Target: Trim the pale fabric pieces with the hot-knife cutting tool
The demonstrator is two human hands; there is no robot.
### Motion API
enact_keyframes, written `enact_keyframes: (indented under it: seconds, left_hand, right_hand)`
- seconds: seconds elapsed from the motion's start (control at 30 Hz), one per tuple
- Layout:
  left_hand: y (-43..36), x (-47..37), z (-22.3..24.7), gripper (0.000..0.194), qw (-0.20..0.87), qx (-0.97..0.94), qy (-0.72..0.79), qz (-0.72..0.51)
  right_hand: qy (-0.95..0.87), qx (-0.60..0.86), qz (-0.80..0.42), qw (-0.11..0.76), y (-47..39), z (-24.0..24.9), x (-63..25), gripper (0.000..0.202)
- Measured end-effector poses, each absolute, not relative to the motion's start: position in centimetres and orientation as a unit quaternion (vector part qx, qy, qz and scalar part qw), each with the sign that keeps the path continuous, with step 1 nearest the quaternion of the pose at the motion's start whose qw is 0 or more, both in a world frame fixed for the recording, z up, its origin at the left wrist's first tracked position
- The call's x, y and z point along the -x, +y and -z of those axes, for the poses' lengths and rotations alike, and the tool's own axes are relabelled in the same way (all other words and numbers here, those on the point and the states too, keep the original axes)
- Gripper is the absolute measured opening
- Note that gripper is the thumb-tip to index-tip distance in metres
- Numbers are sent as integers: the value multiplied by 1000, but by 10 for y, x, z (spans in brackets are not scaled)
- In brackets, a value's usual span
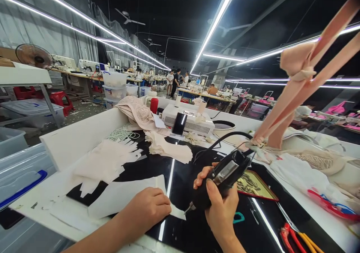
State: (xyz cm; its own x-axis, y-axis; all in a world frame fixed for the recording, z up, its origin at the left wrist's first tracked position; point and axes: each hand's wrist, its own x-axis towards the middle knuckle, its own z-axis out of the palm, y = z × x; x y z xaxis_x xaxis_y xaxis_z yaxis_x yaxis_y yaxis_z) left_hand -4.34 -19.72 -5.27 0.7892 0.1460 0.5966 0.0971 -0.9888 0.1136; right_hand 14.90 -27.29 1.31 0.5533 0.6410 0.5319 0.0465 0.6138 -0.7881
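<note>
My right hand (221, 211) grips the black tool (231, 172) at the white cloth's (120, 195) end, my left hand (149, 210) curls over the cloth — whether pinching, or how much is left, I can't tell.

A white worktable (33, 208) is topped by a glossy black panel (185, 185). Pale cut pieces (105, 159) are spread at left, with a white sheet (119, 193) laid at the near side. Green cord (120, 134), layered cream fabric (170, 150) and a white vented machine (194, 123) are set farther off; a shallow tray (276, 198) and red-handled (286, 238) and yellow-handled tools (311, 243) are placed at right.
</note>
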Motion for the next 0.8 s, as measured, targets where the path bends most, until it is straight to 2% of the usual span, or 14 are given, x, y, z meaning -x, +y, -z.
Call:
enact_keyframes:
  seconds: [0.8]
  left_hand:
    - [-197, 49, 51, 10, 41, -950, 72, -301]
  right_hand:
    - [-435, 370, -189, 799, -273, -18, -144, 33]
